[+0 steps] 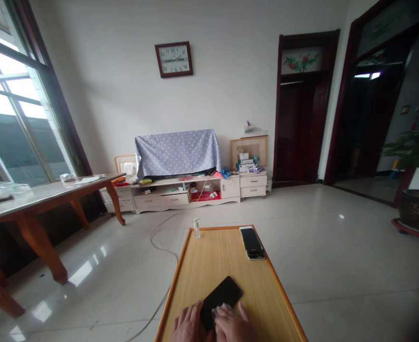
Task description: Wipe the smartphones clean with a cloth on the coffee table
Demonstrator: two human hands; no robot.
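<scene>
Both hands are at the near edge of a light wooden table [227, 256] with an orange rim. My left hand [188, 324] holds the lower edge of a black smartphone [223, 295], which lies face down or dark side up on the tabletop. My right hand [232, 325] presses a small pale cloth [219, 313] against the phone's surface. Part of the phone is hidden under my fingers. Farther along the table, a stack of two phones [251, 242] lies near the right rim, and a small clear pump bottle [197, 229] stands at the far left corner.
A pale cable [162, 256] runs across the glossy tile floor beside the table. A long wooden table [45, 202] stands at the left under a window. A white TV cabinet [181, 197] lines the far wall, and a potted plant [414, 190] stands at the right.
</scene>
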